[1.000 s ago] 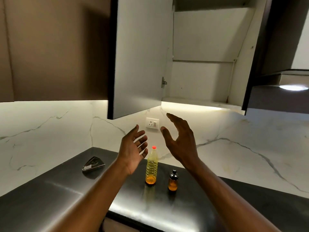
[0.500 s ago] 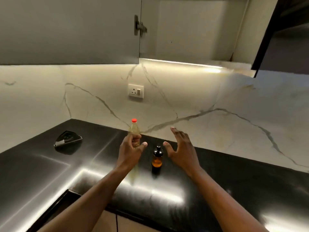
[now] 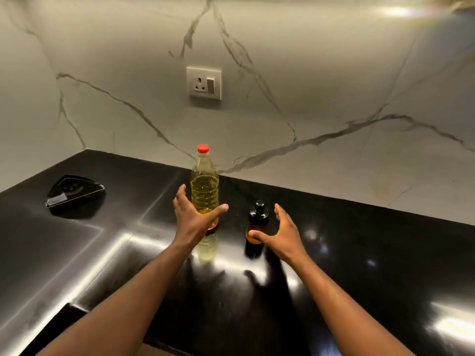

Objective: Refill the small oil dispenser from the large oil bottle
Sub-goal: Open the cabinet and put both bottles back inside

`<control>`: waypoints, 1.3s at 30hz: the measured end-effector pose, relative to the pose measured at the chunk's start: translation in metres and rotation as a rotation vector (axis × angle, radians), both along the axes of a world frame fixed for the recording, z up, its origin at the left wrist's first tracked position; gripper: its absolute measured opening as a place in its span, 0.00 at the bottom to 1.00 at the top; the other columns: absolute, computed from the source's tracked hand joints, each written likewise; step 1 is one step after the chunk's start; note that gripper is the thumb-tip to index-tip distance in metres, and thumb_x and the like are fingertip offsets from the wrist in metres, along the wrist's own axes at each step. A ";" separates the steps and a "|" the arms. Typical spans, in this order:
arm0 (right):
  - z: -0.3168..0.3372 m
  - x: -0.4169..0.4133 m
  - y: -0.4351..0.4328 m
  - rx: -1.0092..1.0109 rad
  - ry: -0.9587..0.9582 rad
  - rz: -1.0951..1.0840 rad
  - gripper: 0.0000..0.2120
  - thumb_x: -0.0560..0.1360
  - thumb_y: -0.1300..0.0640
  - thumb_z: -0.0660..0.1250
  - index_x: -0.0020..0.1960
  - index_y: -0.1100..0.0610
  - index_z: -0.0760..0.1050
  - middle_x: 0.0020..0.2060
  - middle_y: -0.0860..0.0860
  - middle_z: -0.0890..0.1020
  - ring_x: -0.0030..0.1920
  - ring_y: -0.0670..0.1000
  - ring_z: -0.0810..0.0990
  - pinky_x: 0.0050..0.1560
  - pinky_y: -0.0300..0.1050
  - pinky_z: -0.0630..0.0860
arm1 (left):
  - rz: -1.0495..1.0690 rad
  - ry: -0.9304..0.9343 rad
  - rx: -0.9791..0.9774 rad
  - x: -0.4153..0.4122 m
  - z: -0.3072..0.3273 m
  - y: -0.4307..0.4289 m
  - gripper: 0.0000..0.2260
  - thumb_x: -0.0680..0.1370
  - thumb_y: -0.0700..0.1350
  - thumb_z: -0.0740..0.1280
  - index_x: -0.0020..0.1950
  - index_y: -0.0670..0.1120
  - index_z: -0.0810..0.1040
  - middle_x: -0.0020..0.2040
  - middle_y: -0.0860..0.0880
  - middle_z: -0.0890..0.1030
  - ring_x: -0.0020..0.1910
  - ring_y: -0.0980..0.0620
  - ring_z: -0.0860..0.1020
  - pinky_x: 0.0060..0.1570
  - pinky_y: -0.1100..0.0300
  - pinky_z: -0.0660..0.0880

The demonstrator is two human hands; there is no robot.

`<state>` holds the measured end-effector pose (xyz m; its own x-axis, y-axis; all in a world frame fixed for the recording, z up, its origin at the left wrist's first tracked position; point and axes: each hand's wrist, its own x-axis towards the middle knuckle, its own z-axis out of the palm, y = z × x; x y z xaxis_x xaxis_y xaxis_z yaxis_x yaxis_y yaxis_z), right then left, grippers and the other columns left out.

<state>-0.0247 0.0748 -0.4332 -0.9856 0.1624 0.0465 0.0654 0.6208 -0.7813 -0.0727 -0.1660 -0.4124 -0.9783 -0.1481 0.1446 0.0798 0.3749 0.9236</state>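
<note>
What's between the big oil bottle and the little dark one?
Nothing: in the head view only bare countertop separates the large oil bottle from the small oil dispenser; the thumb of the left hand juts in slightly.

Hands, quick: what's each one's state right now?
Left hand: open, at the large oil bottle, not gripping.
Right hand: open, beside the small dispenser, not gripping.
</note>
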 end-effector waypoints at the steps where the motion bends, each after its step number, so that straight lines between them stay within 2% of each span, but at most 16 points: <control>1: -0.013 -0.009 -0.002 -0.037 0.001 -0.010 0.58 0.64 0.36 0.83 0.84 0.52 0.57 0.81 0.53 0.65 0.80 0.52 0.66 0.78 0.51 0.66 | -0.011 0.005 0.033 -0.011 -0.011 -0.001 0.59 0.63 0.61 0.83 0.82 0.53 0.49 0.80 0.44 0.57 0.79 0.45 0.60 0.76 0.46 0.64; 3: -0.036 -0.023 -0.006 -0.088 0.014 -0.024 0.55 0.62 0.37 0.84 0.81 0.50 0.63 0.77 0.51 0.72 0.76 0.51 0.72 0.75 0.48 0.70 | -0.040 0.023 0.077 -0.030 -0.031 -0.003 0.60 0.60 0.64 0.84 0.81 0.57 0.50 0.78 0.46 0.62 0.76 0.47 0.66 0.75 0.46 0.68; 5: -0.053 -0.032 -0.011 -0.102 0.052 -0.056 0.44 0.61 0.39 0.85 0.72 0.48 0.71 0.65 0.47 0.81 0.66 0.49 0.79 0.66 0.47 0.77 | -0.053 0.051 0.070 -0.042 -0.046 -0.005 0.59 0.59 0.64 0.85 0.79 0.57 0.52 0.74 0.48 0.69 0.71 0.49 0.72 0.70 0.46 0.73; 7: -0.062 -0.038 -0.017 -0.113 0.087 -0.106 0.34 0.63 0.44 0.86 0.63 0.49 0.73 0.56 0.45 0.83 0.58 0.48 0.82 0.58 0.44 0.78 | -0.061 0.077 0.026 -0.050 -0.055 -0.005 0.56 0.61 0.60 0.85 0.79 0.54 0.54 0.70 0.49 0.72 0.67 0.50 0.75 0.66 0.50 0.75; 10: -0.065 -0.042 -0.024 -0.147 0.114 -0.166 0.29 0.65 0.50 0.85 0.59 0.49 0.75 0.51 0.44 0.84 0.52 0.45 0.83 0.53 0.41 0.77 | -0.036 0.093 0.003 -0.058 -0.062 -0.003 0.46 0.65 0.54 0.84 0.75 0.50 0.62 0.64 0.48 0.77 0.59 0.51 0.79 0.60 0.51 0.79; 13: -0.063 -0.038 -0.024 -0.146 0.127 -0.177 0.28 0.64 0.50 0.85 0.59 0.48 0.75 0.50 0.44 0.85 0.51 0.41 0.83 0.53 0.43 0.80 | -0.033 0.098 0.002 -0.058 -0.063 -0.001 0.40 0.66 0.51 0.84 0.71 0.50 0.66 0.59 0.49 0.80 0.55 0.52 0.81 0.57 0.54 0.81; 17: -0.042 -0.025 -0.018 -0.129 0.157 -0.188 0.29 0.65 0.49 0.85 0.59 0.48 0.75 0.50 0.42 0.84 0.51 0.40 0.82 0.53 0.43 0.80 | -0.057 0.115 0.003 -0.045 -0.042 0.005 0.39 0.65 0.51 0.85 0.70 0.50 0.67 0.57 0.51 0.80 0.52 0.56 0.81 0.49 0.67 0.77; 19: -0.024 -0.016 -0.013 -0.128 0.181 -0.194 0.29 0.64 0.49 0.86 0.60 0.49 0.76 0.49 0.42 0.84 0.50 0.40 0.83 0.52 0.43 0.81 | -0.074 0.135 -0.004 -0.036 -0.025 0.009 0.39 0.65 0.51 0.85 0.70 0.50 0.68 0.57 0.51 0.80 0.51 0.57 0.81 0.47 0.69 0.76; 22: 0.011 0.004 -0.003 -0.112 0.222 -0.193 0.30 0.64 0.48 0.86 0.60 0.50 0.76 0.49 0.42 0.84 0.50 0.41 0.83 0.51 0.44 0.82 | -0.094 0.193 -0.016 -0.011 0.008 0.018 0.38 0.66 0.51 0.84 0.70 0.49 0.69 0.56 0.52 0.80 0.51 0.54 0.81 0.49 0.66 0.78; 26: 0.064 0.039 0.010 -0.102 0.293 -0.165 0.32 0.64 0.50 0.86 0.63 0.53 0.77 0.53 0.46 0.84 0.53 0.47 0.84 0.53 0.44 0.82 | -0.136 0.253 -0.015 0.027 0.056 0.029 0.38 0.66 0.52 0.84 0.69 0.50 0.69 0.56 0.52 0.80 0.53 0.53 0.82 0.51 0.59 0.81; 28: 0.095 0.060 0.015 -0.100 0.334 -0.143 0.33 0.64 0.50 0.86 0.64 0.53 0.77 0.53 0.47 0.84 0.54 0.48 0.83 0.53 0.42 0.82 | -0.147 0.277 -0.006 0.050 0.081 0.034 0.39 0.65 0.52 0.85 0.70 0.49 0.69 0.58 0.51 0.81 0.54 0.52 0.82 0.50 0.63 0.80; 31: 0.138 0.092 0.019 -0.080 0.403 -0.154 0.33 0.63 0.45 0.86 0.64 0.52 0.78 0.53 0.46 0.84 0.52 0.47 0.83 0.52 0.45 0.83 | -0.154 0.318 0.005 0.084 0.118 0.044 0.39 0.64 0.52 0.85 0.69 0.48 0.71 0.57 0.51 0.81 0.53 0.52 0.82 0.48 0.70 0.77; 33: 0.167 0.114 0.023 -0.089 0.445 -0.159 0.33 0.63 0.42 0.85 0.63 0.50 0.79 0.52 0.45 0.84 0.51 0.45 0.83 0.52 0.47 0.84 | -0.168 0.352 0.011 0.105 0.144 0.050 0.38 0.64 0.54 0.85 0.68 0.49 0.72 0.57 0.52 0.82 0.53 0.52 0.83 0.49 0.66 0.79; 36: 0.210 0.143 0.029 -0.108 0.498 -0.167 0.31 0.62 0.40 0.84 0.61 0.48 0.80 0.50 0.43 0.85 0.50 0.45 0.84 0.51 0.48 0.84 | -0.189 0.407 0.013 0.133 0.179 0.057 0.39 0.62 0.60 0.84 0.68 0.51 0.73 0.58 0.52 0.84 0.54 0.52 0.84 0.53 0.55 0.83; 39: 0.250 0.167 0.035 -0.128 0.533 -0.146 0.30 0.64 0.42 0.84 0.61 0.47 0.78 0.51 0.43 0.84 0.51 0.46 0.84 0.52 0.49 0.84 | -0.201 0.452 -0.001 0.156 0.213 0.063 0.40 0.62 0.62 0.83 0.70 0.52 0.73 0.60 0.54 0.84 0.55 0.53 0.84 0.55 0.53 0.83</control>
